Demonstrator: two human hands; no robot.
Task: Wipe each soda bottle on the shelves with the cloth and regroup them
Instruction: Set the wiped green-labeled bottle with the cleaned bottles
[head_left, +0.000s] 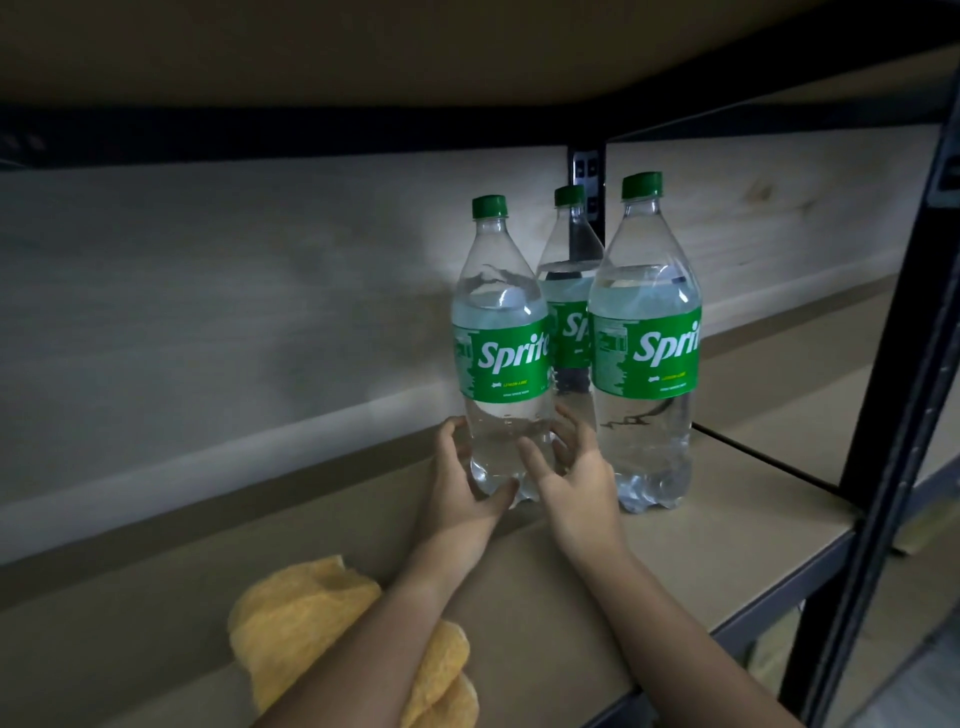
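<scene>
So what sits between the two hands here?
In the head view, the nearest soda bottle: left hand and right hand hold its base.

left: shelf board (260, 530) bare to back wall, open reach | near-left: yellow cloth (301, 618) on board | right: three Sprite bottles (644, 364) clustered tight, no gap between | far right: black upright post (893, 395) blocks | above: upper shelf (363, 47) caps headroom
</scene>
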